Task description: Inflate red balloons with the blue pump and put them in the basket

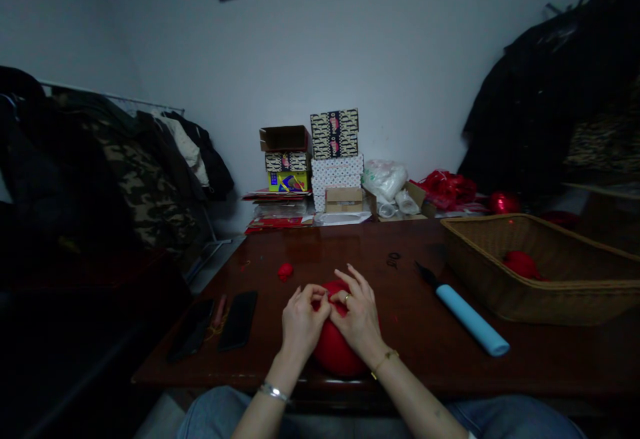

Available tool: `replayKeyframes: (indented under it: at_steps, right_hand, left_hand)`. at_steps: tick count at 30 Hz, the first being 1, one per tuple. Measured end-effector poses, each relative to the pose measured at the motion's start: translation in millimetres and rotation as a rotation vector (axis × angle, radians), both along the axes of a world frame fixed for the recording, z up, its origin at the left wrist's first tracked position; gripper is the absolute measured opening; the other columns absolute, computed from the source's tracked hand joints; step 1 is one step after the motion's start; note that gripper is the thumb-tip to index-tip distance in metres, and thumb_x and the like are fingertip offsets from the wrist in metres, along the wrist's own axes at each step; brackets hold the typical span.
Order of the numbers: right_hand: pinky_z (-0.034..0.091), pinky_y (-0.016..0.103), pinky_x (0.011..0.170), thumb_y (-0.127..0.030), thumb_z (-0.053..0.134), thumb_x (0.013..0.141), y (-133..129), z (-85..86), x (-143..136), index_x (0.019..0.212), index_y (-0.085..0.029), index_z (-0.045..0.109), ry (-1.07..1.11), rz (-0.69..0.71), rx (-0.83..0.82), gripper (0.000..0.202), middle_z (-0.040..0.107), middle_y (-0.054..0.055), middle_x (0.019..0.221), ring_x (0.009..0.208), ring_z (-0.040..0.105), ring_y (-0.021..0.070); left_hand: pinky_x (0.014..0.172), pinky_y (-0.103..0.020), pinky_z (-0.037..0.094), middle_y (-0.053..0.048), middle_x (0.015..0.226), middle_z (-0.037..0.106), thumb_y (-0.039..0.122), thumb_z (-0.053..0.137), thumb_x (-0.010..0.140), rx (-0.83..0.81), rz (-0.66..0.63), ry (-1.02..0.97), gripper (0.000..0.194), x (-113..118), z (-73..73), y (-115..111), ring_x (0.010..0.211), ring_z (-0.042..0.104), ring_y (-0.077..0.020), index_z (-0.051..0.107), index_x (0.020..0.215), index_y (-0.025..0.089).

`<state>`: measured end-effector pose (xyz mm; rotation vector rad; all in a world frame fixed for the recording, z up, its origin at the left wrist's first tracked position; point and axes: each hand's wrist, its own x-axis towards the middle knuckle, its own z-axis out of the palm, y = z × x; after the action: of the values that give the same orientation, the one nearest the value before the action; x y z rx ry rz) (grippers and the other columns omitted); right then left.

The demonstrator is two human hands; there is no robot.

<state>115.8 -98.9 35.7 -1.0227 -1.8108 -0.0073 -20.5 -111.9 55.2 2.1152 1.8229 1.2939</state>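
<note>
Both my hands pinch at the top of a red balloon on the dark wooden surface.

My left hand (301, 322) and right hand (358, 319) are closed narrow, fingertips meeting on the far end of the red balloon (336, 352), which lies under my palms at the near edge of the surface (350, 245). A small red scrap (285, 271) lies just beyond my left hand, and two dark phones (238, 319) rest farther left. A blue pump (470, 319) lies to my right, beside a wicker basket (540, 279) with another red balloon (521, 265) inside. Stacked boxes (334, 159) stand at the far edge against the pale wall, and dark clothes hang on a rack (130, 172) on the left.
</note>
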Motion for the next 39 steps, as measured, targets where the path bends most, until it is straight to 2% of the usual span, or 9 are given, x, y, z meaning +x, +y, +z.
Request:
replayKeyframes:
  at_steps: [4,13,20,24,26,29,32,35,39]
  right_hand:
    - [0.036,0.049,0.100,-0.017,0.059,0.074,-0.2,0.1,-0.5,0.074,-0.023,0.063,0.032,0.025,0.010,0.007,0.053,0.005,0.129,0.131,0.032,0.0257]
    - [0.035,0.049,0.102,-0.016,0.057,0.077,0.9,-4.8,6.6,0.079,-0.024,0.066,0.132,0.119,-0.009,0.013,0.051,0.005,0.131,0.132,0.031,0.0244]
    - [0.036,0.048,0.103,-0.025,0.058,0.080,2.6,-9.1,5.6,0.083,-0.027,0.070,0.275,0.130,-0.099,0.012,0.052,0.005,0.131,0.129,0.036,0.0229]
    - [0.037,0.048,0.103,-0.029,0.058,0.082,2.3,-9.8,5.4,0.087,-0.029,0.071,0.321,0.132,-0.153,0.013,0.053,0.005,0.130,0.126,0.041,0.0222]
    - [0.037,0.048,0.103,-0.028,0.058,0.082,2.5,-10.9,5.7,0.087,-0.029,0.071,0.332,0.137,-0.180,0.014,0.053,0.005,0.130,0.124,0.043,0.0221]
    - [0.037,0.046,0.103,-0.025,0.058,0.081,3.5,-13.6,6.3,0.086,-0.028,0.071,0.340,0.150,-0.227,0.013,0.056,0.005,0.127,0.121,0.044,0.0210]
    - [0.037,0.045,0.103,-0.024,0.061,0.079,4.4,-15.8,6.7,0.080,-0.027,0.070,0.346,0.153,-0.258,0.010,0.062,0.004,0.119,0.119,0.046,0.0198]
    - [0.038,0.045,0.102,-0.024,0.061,0.079,3.8,-16.5,6.9,0.077,-0.027,0.070,0.336,0.146,-0.267,0.009,0.063,0.003,0.117,0.120,0.045,0.0198]
    - [0.039,0.046,0.101,-0.025,0.061,0.080,1.4,-17.0,8.9,0.080,-0.027,0.071,0.287,0.143,-0.252,0.010,0.062,0.004,0.119,0.121,0.044,0.0210]
  left_hand:
    - [0.068,-0.025,0.046,0.000,0.079,0.070,0.024,0.051,0.081,-0.063,0.016,-0.097,0.010,-1.2,-4.2,0.0,0.073,0.067,-0.0153,0.060,0.086,0.022]
    - [0.067,-0.025,0.047,-0.001,0.080,0.070,0.028,0.050,0.083,-0.061,0.014,-0.149,0.013,-2.4,-2.6,0.8,0.073,0.067,-0.0159,0.060,0.086,0.022]
    - [0.078,-0.032,0.050,-0.005,0.089,0.067,0.029,0.053,0.083,0.057,-0.042,-0.044,0.015,-6.3,-8.1,0.1,0.084,0.063,-0.0181,0.064,0.089,0.021]
    - [0.098,-0.039,0.042,-0.008,0.115,0.063,0.028,0.049,0.086,0.006,-0.123,-0.115,0.019,-8.3,-10.9,1.1,0.112,0.054,-0.0198,0.063,0.097,0.021]
    - [0.105,-0.039,0.035,-0.009,0.131,0.053,0.030,0.044,0.090,-0.051,-0.189,-0.148,0.029,-9.3,-11.8,0.1,0.126,0.043,-0.0186,0.057,0.115,0.022]
    - [0.109,-0.043,0.026,-0.009,0.147,0.033,0.039,0.044,0.090,-0.153,-0.290,-0.046,0.051,-11.0,-11.5,-3.4,0.138,0.023,-0.0197,0.036,0.138,0.024]
    - [0.109,-0.054,0.016,-0.010,0.153,0.018,0.051,0.058,0.079,-0.258,-0.346,0.144,0.079,-12.7,-10.4,-5.8,0.141,0.007,-0.0257,0.022,0.145,0.028]
    - [0.105,-0.065,0.008,-0.011,0.154,0.008,0.057,0.070,0.063,-0.319,-0.320,0.268,0.104,-13.1,-11.1,-5.3,0.140,-0.003,-0.0310,0.012,0.146,0.030]
    - [0.102,-0.069,0.005,-0.011,0.155,0.003,0.056,0.074,0.056,-0.368,-0.280,0.333,0.115,-11.7,-12.8,-4.8,0.139,-0.007,-0.0334,0.007,0.146,0.031]
